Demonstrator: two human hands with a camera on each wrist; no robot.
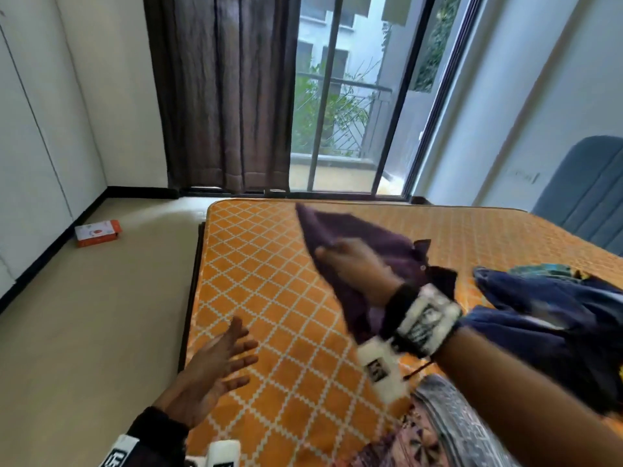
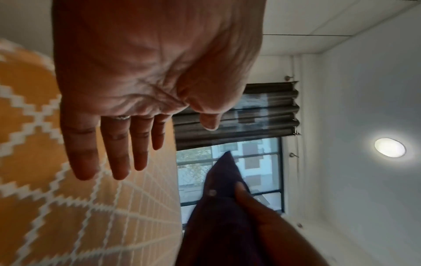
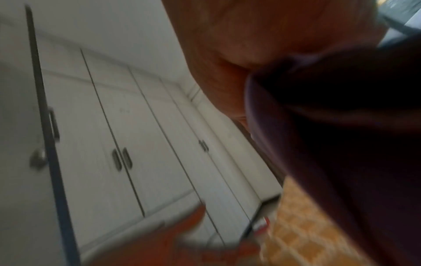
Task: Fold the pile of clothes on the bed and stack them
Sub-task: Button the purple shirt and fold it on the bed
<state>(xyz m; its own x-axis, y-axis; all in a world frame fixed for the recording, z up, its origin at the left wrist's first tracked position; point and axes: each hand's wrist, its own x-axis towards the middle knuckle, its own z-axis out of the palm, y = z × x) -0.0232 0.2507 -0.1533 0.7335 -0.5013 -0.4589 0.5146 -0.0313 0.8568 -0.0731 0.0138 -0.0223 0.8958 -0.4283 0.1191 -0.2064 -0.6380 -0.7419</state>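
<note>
- The right hand (image 1: 357, 264) is raised above the bed (image 1: 269, 298), its fingers curled around a dark purple shirt (image 1: 340, 230); the garment hangs from that grip in the air, one corner pointing up toward the window (image 1: 340, 96), the rest trailing down past the wrist.
- In the left wrist view the same purple shirt (image 2: 218, 216) rises to a point against the window (image 2: 250, 180); a small round button shows on it, and the right hand (image 2: 257, 207) has a thumb pressed on the cloth.
- In the right wrist view the shirt (image 3: 341, 126) fills the right side as a dark blurred mass; the grip itself is too blurred to read there.
- The left hand (image 1: 215, 365) hovers above the near left part of the bed, palm turned toward the shirt, fingers straight and spread; it holds nothing and touches nothing; in its own wrist view the left hand (image 2: 136, 90) shows 4 extended fingers (image 2: 84, 153) with a ring on 1 of them.
- The rest of the pile lies on the right side of the bed: a dark blue garment (image 1: 539, 315) heaped near the right forearm, a teal patterned piece (image 1: 539, 269) behind it, and a grey patterned cloth (image 1: 448, 426) at the near edge.
- The bed carries an orange cover with a white lattice.
- A small orange and white box (image 1: 97, 232) lies on the floor by the left wall; a dark curtain (image 1: 222, 96) hangs left of the window; white cupboard doors (image 3: 136, 135) show in the right wrist view.
</note>
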